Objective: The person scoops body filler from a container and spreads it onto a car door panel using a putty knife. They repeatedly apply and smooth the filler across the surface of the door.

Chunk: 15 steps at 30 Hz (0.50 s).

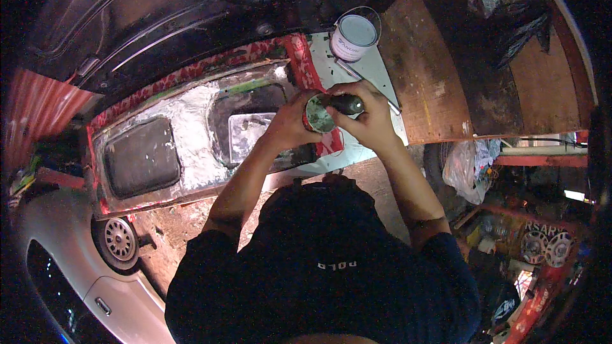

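Note:
My left hand (292,118) is wrapped round a small round tin (317,112). Its open top faces up, with greenish, smeared stuff showing inside. My right hand (371,114) grips a dark, rounded cylindrical thing (348,104) held at the tin's right side, its inner end over the rim. What kind of thing it is I cannot make out. Both hands are close together above the right end of a worn panel (194,124). White paste or filler covers the panel's middle, between two dark recessed areas. A clear or whitish square sheet (248,135) lies in the right recess.
Red patterned cloth (299,51) edges the panel, over a white board (394,129). A lidded paint can (354,37) with a wire handle stands beyond, near a thin rod (349,69). Brown wooden boards (424,76) are to the right. A silver car (83,261) sits lower left.

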### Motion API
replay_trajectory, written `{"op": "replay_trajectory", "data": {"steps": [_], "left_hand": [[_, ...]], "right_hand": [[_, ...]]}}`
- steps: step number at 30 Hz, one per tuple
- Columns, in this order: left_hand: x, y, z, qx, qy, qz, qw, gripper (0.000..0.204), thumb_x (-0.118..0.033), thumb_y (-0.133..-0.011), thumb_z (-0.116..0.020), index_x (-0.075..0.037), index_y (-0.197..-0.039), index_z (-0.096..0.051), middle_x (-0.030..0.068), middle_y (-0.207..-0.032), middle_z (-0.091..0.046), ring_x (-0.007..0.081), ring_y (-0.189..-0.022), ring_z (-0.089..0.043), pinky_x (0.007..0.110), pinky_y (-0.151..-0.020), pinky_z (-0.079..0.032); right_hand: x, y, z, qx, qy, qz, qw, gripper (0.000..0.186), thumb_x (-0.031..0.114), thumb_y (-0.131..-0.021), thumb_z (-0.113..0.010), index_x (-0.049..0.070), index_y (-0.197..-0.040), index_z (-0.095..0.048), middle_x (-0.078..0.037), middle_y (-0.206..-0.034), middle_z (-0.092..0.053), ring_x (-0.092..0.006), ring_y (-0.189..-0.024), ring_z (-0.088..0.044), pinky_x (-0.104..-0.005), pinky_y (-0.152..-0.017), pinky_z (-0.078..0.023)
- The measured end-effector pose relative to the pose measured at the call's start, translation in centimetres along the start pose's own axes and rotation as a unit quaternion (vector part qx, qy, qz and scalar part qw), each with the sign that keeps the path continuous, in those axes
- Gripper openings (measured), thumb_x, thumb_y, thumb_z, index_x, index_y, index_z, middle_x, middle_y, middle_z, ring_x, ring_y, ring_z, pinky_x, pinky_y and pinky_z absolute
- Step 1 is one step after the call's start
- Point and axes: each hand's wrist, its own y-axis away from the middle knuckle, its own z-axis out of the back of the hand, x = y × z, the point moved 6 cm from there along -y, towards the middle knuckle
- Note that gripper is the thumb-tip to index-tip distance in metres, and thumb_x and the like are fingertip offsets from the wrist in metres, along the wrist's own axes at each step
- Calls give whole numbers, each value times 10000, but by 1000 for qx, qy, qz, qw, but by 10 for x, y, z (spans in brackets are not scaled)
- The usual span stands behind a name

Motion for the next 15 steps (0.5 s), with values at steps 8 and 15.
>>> {"op": "replay_trajectory", "data": {"steps": [8, 15], "left_hand": [[-8, -4, -14, -73, -99, -20, 992, 895, -289, -482, -862, -76, -1263, -480, 174, -1158, -586, 357, -1073, -580, 422, -930, -474], [-18, -13, -43, -126, -137, -53, 981, 917, -308, -453, -851, -101, -1264, -475, 162, -1139, -591, 361, -1045, -585, 437, -910, -484]], "right_hand": [[-22, -4, 7, -28, -44, -36, 998, 261, 124, -705, -761, 41, -846, -558, -97, -752, -650, -159, -658, -631, -292, -603, -482], [-49, 1, 30, -10, -72, -67, 995, 251, 105, -714, -744, 34, -816, -526, -56, -691, -632, -84, -641, -588, -257, -587, -462]]}}
